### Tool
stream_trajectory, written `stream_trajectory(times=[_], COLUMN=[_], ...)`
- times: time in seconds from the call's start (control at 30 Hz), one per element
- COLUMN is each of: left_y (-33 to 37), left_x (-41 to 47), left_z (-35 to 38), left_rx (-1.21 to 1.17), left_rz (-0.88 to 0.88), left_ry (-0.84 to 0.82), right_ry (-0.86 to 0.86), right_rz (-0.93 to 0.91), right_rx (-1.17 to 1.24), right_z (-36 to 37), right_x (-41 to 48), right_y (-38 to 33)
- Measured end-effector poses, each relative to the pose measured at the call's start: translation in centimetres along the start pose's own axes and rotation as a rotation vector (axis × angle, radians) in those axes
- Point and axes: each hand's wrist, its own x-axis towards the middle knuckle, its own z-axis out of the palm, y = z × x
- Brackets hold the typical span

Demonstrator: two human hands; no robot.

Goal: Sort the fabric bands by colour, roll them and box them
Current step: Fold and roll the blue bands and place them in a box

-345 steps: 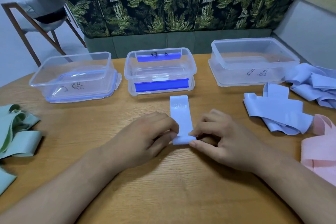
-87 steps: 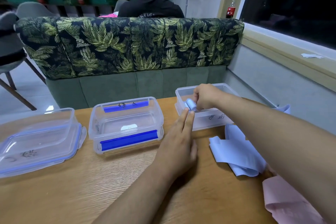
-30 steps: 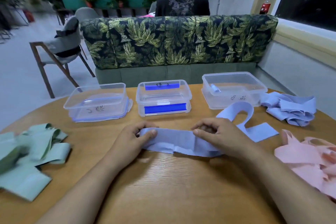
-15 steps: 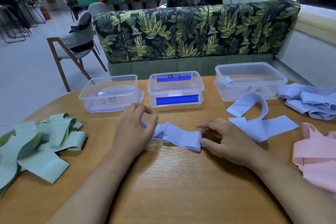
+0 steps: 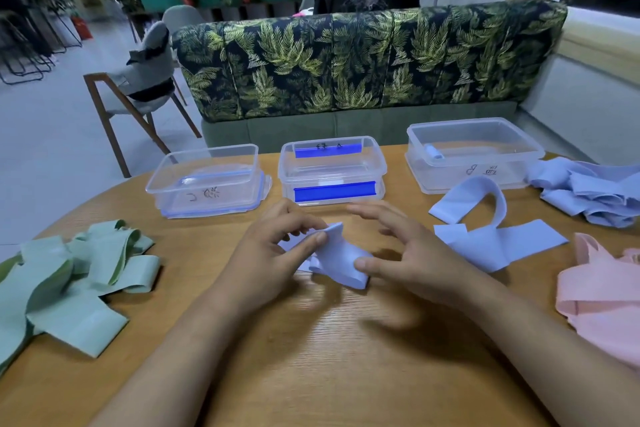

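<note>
Progress: one blue roll (image 5: 433, 151) in right box (image 5: 502, 172). Middle box (image 5: 332, 168), left box (image 5: 207, 184): no rolls seen.
Blue band (image 5: 337, 258) in work, mid-desk (image 5: 311, 357), not yet rolled. My left hand (image 5: 273, 253) pinches one end. My right hand (image 5: 408, 253): thumb against folded end, fingers spread, apparently no grip (blurred).
Remaining, unrolled: loose blue band (image 5: 485, 236), blue pile (image 5: 588, 191), green pile (image 5: 69, 274), pink pile (image 5: 602, 291).

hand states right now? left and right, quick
Left hand: pinches the blue band between thumb and fingers.
Right hand: open, fingers spread and blurred; only its thumb touches the band.
</note>
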Motion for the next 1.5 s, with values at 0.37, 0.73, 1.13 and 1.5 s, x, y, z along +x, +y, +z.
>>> stream_trajectory(times=[0.37, 0.73, 1.13, 1.5], left_y=[0.9, -4.9, -7.8, -3.7], left_x=[0.5, 0.2, -0.3, -0.5], left_z=[-4.2, -5.2, -2.8, -1.6], left_rx=[-0.673, -0.032, 0.421, 0.123], left_rz=[-0.086, -0.361, -0.267, -0.304], left_ry=[0.272, 0.016, -0.086, -0.303], right_ry=[-0.141, 0.267, 0.072, 0.258], right_rz=[0.023, -0.157, 0.122, 0.074], right_rx=[-0.008, -0.728, -0.55, -0.623], right_z=[0.2, -0.7, -0.7, 0.9], right_x=[2.7, -0.7, -1.6, -1.0], right_y=[-3.0, 4.1, 4.4, 5.5])
